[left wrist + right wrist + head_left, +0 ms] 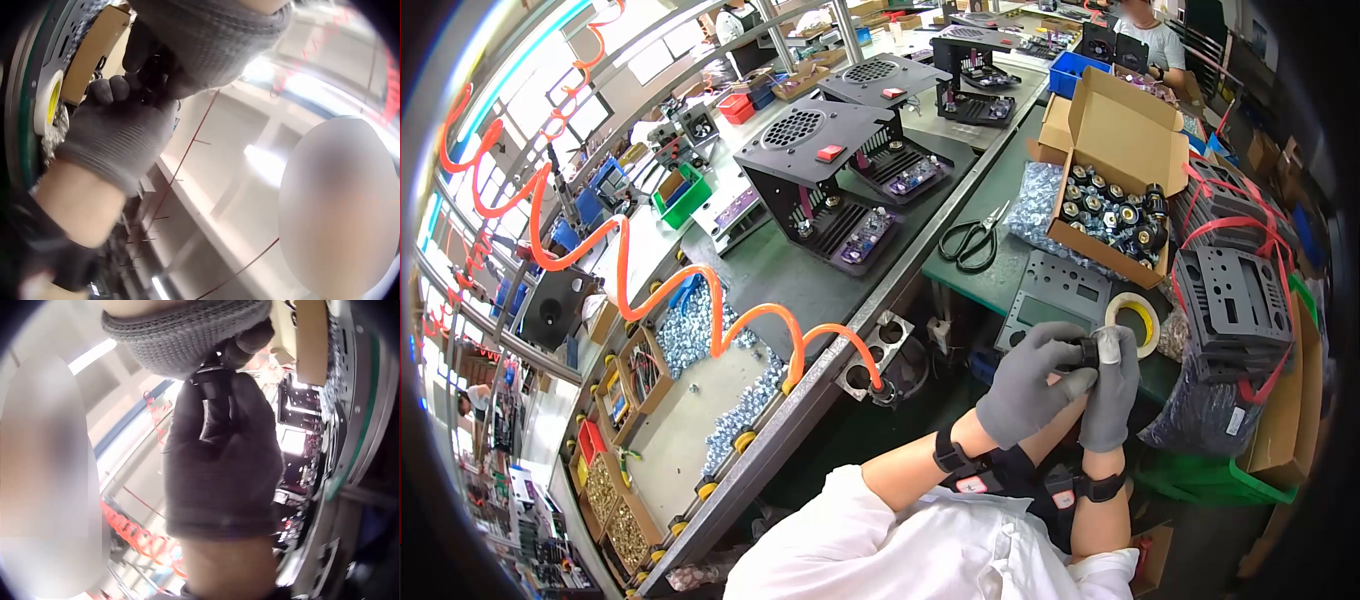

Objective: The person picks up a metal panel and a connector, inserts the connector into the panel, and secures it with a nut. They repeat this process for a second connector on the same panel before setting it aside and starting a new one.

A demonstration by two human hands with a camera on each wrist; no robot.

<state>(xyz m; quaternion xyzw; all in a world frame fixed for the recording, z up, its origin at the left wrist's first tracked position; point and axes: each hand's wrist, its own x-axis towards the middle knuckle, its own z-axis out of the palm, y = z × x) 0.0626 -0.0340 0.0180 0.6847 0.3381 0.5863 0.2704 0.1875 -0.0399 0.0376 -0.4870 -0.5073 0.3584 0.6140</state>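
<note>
Both hands wear grey knit gloves and meet in front of the body at the bench's right end. My left hand (1028, 390) pinches a small black part (1090, 350) between thumb and fingers. Close against it, my right hand (1110, 395) grips the same part with its fingertips, which look paler. In the right wrist view the black part (217, 406) sits between gloved fingers, with a bright edge along one side. Fingers hide most of it, so I cannot tell its exact kind. Just behind the hands lies a tape roll (1138, 325).
An open cardboard box (1070, 225) holds several black round parts with metal centres. Scissors (972, 243) and a grey perforated panel (1045, 300) lie on the green bench. Strapped dark panels (1235, 310) stand right. Black housings (815, 150) stand left, behind a coiled orange hose (690, 275).
</note>
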